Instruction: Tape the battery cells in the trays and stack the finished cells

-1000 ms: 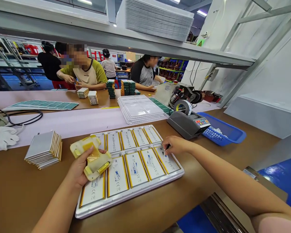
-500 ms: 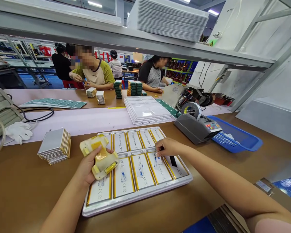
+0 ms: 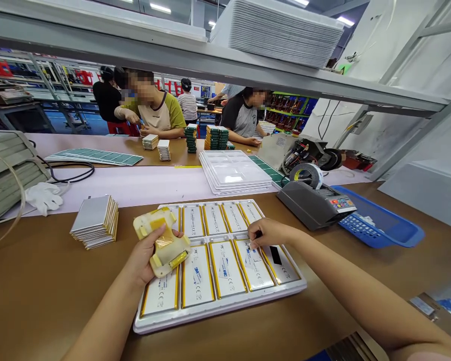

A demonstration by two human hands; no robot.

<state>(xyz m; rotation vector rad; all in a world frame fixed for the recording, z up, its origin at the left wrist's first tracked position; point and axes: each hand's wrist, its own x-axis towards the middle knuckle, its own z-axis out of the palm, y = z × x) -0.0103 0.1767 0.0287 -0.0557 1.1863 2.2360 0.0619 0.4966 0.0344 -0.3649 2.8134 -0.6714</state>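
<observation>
My left hand is shut on a cream and yellow taped piece, holding it above the left side of a white tray. The tray holds rows of flat pouch cells with yellow edges and white 3M labels. My right hand pinches a small dark tool whose exact kind is too small to tell. That hand rests over the front-row cell, next to the rightmost cell with its black strip. Part of the tray's cells lies hidden under both hands.
A stack of silver pouch cells sits left of the tray. To the right stand a grey tape dispenser and a blue basket. White trays are stacked behind, under a low shelf. Co-workers sit across the bench.
The view has swung, shifting the whole scene right in frame. My right hand has moved left off the rightmost cell, uncovering its black strip. My left hand keeps its hold.
</observation>
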